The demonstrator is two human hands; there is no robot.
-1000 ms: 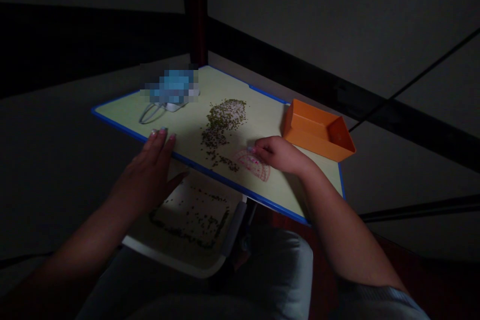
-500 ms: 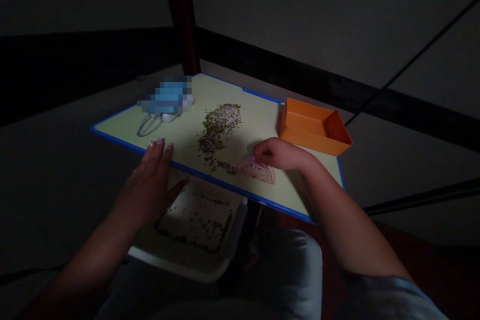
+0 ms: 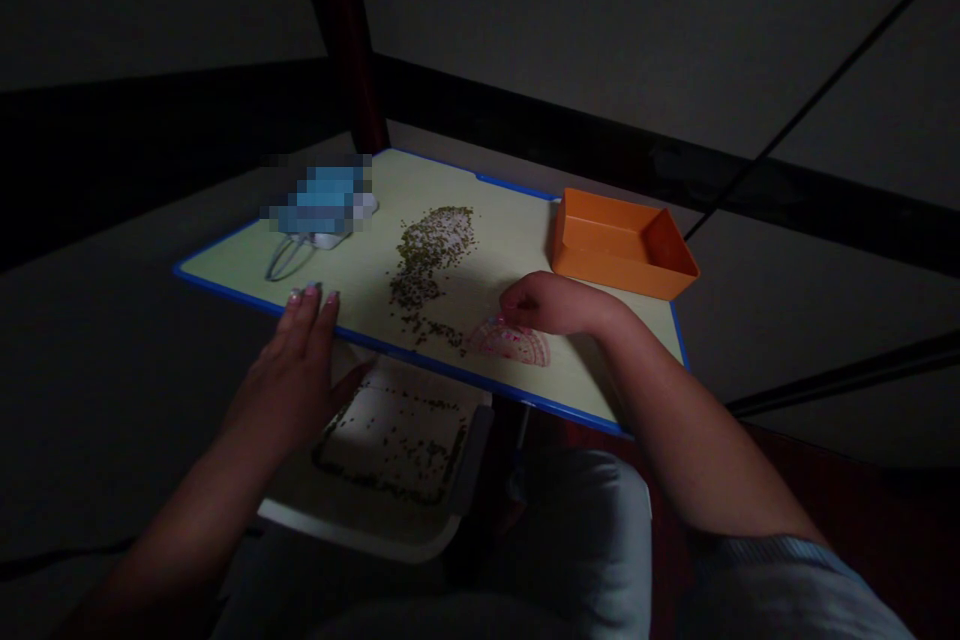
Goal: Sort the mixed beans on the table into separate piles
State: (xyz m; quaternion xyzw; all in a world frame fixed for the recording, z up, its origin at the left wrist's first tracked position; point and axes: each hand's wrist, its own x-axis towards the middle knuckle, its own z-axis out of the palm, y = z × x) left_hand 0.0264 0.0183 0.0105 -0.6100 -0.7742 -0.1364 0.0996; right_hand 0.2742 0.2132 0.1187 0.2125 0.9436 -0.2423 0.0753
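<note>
Head view: left hand (image 3: 289, 380) flat at the near edge of the bench (image 3: 510, 240), fingers (image 3: 307, 315) slightly apart. Right hand (image 3: 551, 305) curled over one pink protractor (image 3: 521, 348), fingers together on it, grip unclear. One seed heap (image 3: 427, 260) lies left of it; one orange tray (image 3: 622, 245) far right. Protractor markings unreadable.

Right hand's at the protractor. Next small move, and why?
Probably grip the pink protractor with the right hand and nudge it toward the seed trail: the fingertips sit at its top edge, and the seeds lie just beside it.
</note>
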